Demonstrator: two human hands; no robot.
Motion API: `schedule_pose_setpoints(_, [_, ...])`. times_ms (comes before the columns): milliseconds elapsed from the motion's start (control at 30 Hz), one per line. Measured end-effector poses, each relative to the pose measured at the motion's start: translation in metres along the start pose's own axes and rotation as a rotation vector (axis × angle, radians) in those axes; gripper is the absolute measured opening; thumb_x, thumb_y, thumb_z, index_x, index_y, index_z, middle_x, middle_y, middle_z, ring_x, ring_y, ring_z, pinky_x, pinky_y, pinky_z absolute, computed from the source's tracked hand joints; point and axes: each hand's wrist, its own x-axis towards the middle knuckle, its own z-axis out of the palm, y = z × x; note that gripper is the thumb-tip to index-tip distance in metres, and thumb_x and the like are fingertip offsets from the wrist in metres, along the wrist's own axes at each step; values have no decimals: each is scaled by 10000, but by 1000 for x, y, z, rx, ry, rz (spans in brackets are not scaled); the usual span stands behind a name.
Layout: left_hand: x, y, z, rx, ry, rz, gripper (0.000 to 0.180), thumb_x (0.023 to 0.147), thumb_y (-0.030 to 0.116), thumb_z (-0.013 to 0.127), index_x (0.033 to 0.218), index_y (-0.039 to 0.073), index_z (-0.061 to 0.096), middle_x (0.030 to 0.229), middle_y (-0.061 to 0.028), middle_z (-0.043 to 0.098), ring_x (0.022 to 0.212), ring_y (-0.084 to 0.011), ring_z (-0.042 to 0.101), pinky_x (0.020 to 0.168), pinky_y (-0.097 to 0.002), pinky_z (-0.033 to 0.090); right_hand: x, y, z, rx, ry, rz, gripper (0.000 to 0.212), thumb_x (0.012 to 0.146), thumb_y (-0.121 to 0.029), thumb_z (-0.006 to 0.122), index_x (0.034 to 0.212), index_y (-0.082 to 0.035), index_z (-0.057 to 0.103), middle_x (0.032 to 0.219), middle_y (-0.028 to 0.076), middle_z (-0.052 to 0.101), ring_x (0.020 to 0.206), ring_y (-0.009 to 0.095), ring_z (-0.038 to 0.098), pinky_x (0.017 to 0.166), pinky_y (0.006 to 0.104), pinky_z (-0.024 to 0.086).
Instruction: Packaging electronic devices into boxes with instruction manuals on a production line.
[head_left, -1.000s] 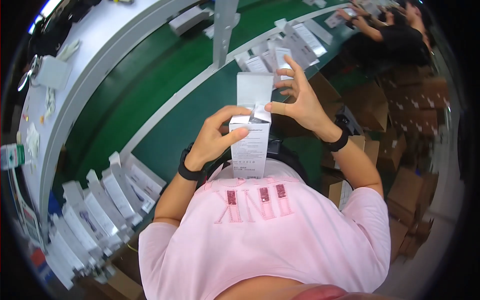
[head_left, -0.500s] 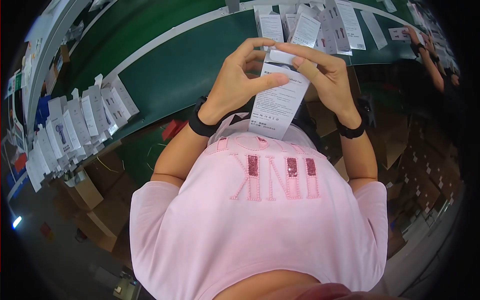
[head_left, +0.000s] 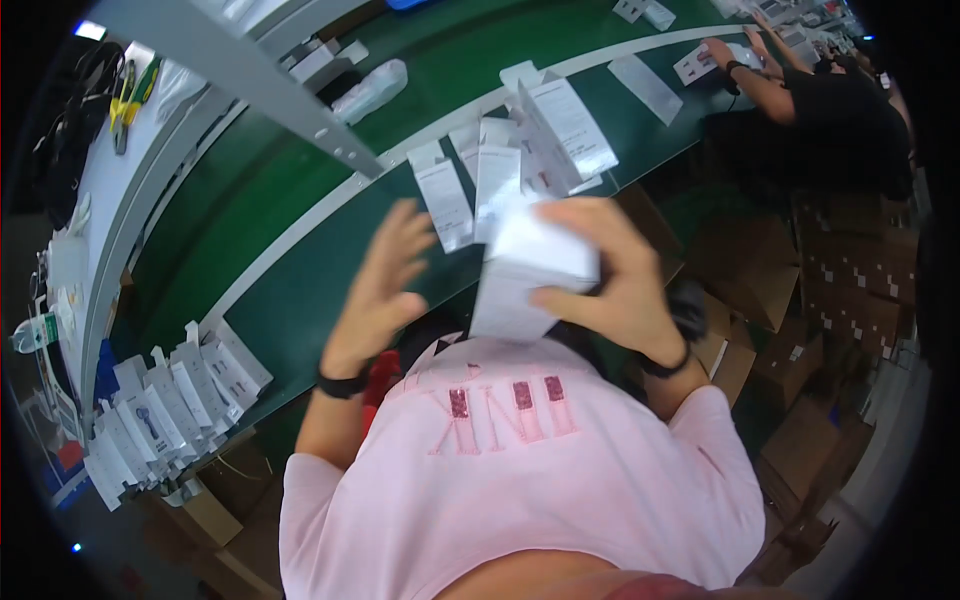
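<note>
My right hand (head_left: pixel 615 285) grips a white cardboard box (head_left: pixel 530 265), thumb on its near face and fingers over its upper end. The box is blurred by motion, so its print cannot be read. To its left, my left hand (head_left: pixel 385 285) is off the box, its fingers apart and nothing in them. Just beyond the box, several white printed cartons (head_left: pixel 443 200) stand or lean on the green table, some with their flaps up. Black bands sit on both my wrists.
A row of white cartons (head_left: pixel 180 400) stands along the table edge at left. A grey metal post (head_left: pixel 290 100) rises near the green worktable (head_left: pixel 300 290). Pliers (head_left: pixel 125 105) lie on a side shelf. Brown cartons (head_left: pixel 745 265) fill the floor at right, where a co-worker in black (head_left: pixel 800 130) handles a box.
My left hand has let go of the box and drawn away to the left. The right hand has lowered and tilted the box. My view has shifted.
</note>
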Motion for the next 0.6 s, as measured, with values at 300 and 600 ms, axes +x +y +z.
schedule_pose_setpoints(300, [83,-5,-263,1058,760,-219,949,797,394,747,1455,-69,243,1480,-258,327,1392,-341,307,1132,-389,262,41,232,-166,-804,799,148,649,793,-253,776,1344,-44,506,1292,214,507,1139,322,527,980,393,404])
schedule_pose_setpoints(600, [320,-128,-406,869,569,189,861,820,521,643,1471,91,278,1515,-164,294,1399,-356,269,1117,-516,218,29,324,-149,-854,656,133,825,821,-179,747,1447,65,269,1467,255,351,1356,318,363,1114,371,262])
